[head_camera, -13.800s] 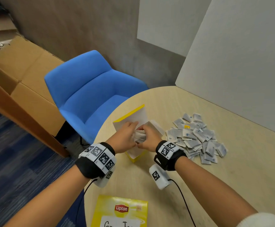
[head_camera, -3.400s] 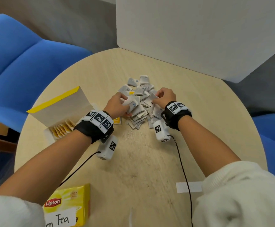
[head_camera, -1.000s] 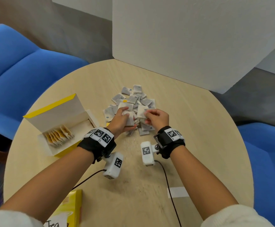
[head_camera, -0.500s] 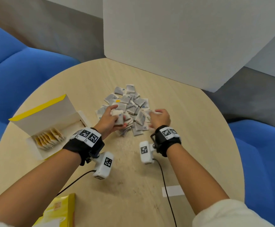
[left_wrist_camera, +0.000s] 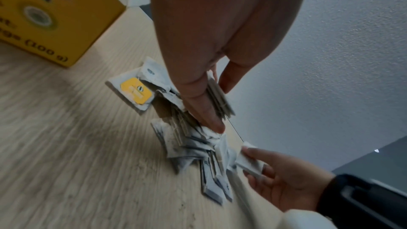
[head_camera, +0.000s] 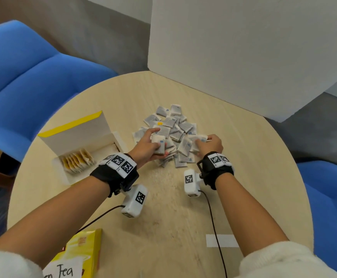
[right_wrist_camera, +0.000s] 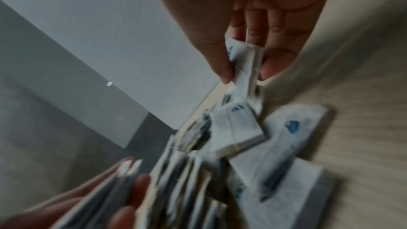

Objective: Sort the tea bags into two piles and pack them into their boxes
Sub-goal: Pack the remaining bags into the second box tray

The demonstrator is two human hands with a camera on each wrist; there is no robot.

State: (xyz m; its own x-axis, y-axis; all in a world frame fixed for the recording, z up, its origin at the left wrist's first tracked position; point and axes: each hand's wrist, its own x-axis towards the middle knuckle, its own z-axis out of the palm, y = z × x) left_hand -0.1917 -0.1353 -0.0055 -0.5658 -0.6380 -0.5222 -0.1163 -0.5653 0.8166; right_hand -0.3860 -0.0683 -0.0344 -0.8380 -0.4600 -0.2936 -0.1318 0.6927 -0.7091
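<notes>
A heap of grey-white tea bags with blue marks (head_camera: 173, 125) lies mid-table. My left hand (head_camera: 146, 146) grips a small stack of these bags (head_camera: 159, 144) at the heap's near left edge; the stack (left_wrist_camera: 219, 99) shows between thumb and fingers in the left wrist view. My right hand (head_camera: 209, 145) pinches a bag (head_camera: 200, 138) at the heap's right side, seen as a folded bag (right_wrist_camera: 246, 62) in the right wrist view. One yellow-tagged bag (head_camera: 160, 123) lies in the heap. An open yellow box (head_camera: 77, 137) on the left holds a row of yellow-tagged bags (head_camera: 77, 160).
A closed yellow Lipton box labelled "Tea" (head_camera: 79, 255) lies at the table's near left edge. A white tape strip (head_camera: 222, 240) is stuck near the front. A white board (head_camera: 244, 51) stands behind the table. Blue chairs (head_camera: 23, 73) flank the round table (head_camera: 244, 157).
Over the last second my left hand kept its stack at the heap's near left edge, while my right hand reached to the heap's right side and pinched a bag there.
</notes>
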